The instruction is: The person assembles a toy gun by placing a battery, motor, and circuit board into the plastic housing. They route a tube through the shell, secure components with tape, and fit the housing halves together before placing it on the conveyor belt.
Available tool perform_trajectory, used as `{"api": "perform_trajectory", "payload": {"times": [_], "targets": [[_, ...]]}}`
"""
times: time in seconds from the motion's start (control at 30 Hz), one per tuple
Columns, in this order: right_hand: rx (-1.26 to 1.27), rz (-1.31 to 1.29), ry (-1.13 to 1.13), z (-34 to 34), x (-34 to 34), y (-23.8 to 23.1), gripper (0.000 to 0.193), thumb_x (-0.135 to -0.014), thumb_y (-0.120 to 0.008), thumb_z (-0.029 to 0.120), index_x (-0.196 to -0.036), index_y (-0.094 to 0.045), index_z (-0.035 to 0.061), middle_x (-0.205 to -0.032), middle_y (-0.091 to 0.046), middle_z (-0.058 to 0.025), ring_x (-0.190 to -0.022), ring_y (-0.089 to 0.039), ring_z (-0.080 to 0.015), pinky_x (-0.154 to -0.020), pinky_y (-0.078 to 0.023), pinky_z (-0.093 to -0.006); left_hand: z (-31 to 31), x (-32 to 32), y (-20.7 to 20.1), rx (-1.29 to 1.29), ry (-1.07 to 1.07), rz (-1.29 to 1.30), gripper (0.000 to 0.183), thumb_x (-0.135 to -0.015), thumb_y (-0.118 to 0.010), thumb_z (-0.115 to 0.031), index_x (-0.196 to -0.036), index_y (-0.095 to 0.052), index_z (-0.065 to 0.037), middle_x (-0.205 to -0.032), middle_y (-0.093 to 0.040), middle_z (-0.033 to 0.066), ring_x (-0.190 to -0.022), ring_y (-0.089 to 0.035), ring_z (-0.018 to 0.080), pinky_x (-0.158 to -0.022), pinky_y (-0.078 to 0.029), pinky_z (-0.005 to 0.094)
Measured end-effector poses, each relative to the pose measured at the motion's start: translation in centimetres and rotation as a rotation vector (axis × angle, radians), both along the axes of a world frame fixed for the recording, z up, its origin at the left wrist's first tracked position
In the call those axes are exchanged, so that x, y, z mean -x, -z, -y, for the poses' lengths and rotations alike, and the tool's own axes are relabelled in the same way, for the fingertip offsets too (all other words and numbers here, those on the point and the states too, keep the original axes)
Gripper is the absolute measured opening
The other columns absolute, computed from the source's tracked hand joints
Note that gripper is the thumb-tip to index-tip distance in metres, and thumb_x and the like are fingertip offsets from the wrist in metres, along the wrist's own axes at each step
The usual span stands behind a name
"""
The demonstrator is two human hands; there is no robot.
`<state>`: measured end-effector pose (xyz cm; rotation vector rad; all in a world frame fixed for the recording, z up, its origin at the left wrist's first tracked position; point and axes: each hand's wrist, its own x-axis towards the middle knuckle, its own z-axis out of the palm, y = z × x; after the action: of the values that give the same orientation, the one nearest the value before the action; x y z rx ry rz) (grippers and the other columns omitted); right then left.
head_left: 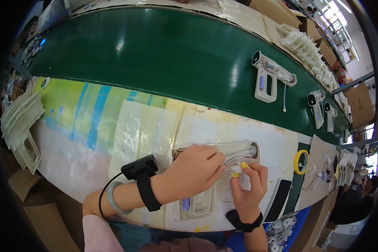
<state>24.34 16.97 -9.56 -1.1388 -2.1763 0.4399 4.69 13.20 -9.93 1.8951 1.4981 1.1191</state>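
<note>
A white plastic gun-shaped housing half (222,152) lies open on the taped worktable (92,138) in front of me. My left hand (193,170) rests on top of it, fingers pinched at the thin red and white wires (236,159) inside its barrel. My right hand (248,185), with yellow finger cots on two fingertips, presses on the housing just right of the left hand. Both wrists wear black straps; the left one carries a small black box (140,167) with a cable.
A green conveyor belt (164,54) runs behind the table, carrying several similar white housings (271,75). Stacked white shells (19,122) sit at the left and more (308,52) at far right. A yellow tape roll (300,161) and a black flat piece (280,199) lie to the right.
</note>
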Motion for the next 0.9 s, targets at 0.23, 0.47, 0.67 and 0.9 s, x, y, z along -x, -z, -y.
{"api": "perform_trajectory", "payload": {"times": [0.23, 0.47, 0.67, 0.9], "targets": [[-0.071, 0.13, -0.058, -0.5, 0.5, -0.3, 0.029, -0.065, -0.071, -0.007, -0.093, -0.064, -0.001, -0.099, -0.059, -0.0129, -0.09, -0.058, -0.0293, -0.076, -0.047, -0.037, 0.2, 0.1, -0.3, -0.032, -0.076, -0.034, 0.014, -0.082, -0.068, -0.008, -0.086, -0.055, -0.005, -0.076, -0.052, 0.0097, -0.069, -0.055, 0.0292, -0.065, -0.044, 0.0395], [-0.03, 0.101, 0.018, 0.1, 0.3, 0.2, 0.03, -0.068, -0.072, -0.006, -0.097, -0.068, 0.0004, -0.097, -0.06, -0.0127, -0.089, -0.057, -0.0289, -0.075, -0.047, -0.037, 0.2, 0.1, 0.2, -0.019, -0.078, -0.031, 0.013, -0.083, -0.066, -0.007, -0.085, -0.053, -0.004, -0.075, -0.052, 0.0112, -0.07, -0.055, 0.0315, -0.065, -0.045, 0.0407], [-0.014, 0.11, 0.033, 1.3, 0.5, 0.2, 0.025, -0.073, -0.07, -0.009, -0.097, -0.066, -0.0031, -0.095, -0.061, -0.015, -0.085, -0.063, -0.0287, -0.075, -0.051, -0.0345, 0.5, 0.2, 0.2, -0.022, -0.091, -0.058, 0.015, -0.084, -0.065, -0.008, -0.087, -0.052, -0.003, -0.075, -0.053, 0.0121, -0.071, -0.056, 0.032, -0.065, -0.046, 0.0414], [-0.015, 0.006, 0.026, 0.7, 0.6, 0.2, 0.025, -0.072, -0.069, -0.012, -0.095, -0.065, -0.0035, -0.095, -0.062, -0.015, -0.083, -0.063, -0.0293, -0.072, -0.051, -0.0338, 0.7, 0.1, 0.2, -0.011, -0.121, -0.084, 0.016, -0.086, -0.066, -0.01, -0.086, -0.051, -0.003, -0.073, -0.053, 0.0115, -0.07, -0.057, 0.0307, -0.064, -0.046, 0.0396]]}}
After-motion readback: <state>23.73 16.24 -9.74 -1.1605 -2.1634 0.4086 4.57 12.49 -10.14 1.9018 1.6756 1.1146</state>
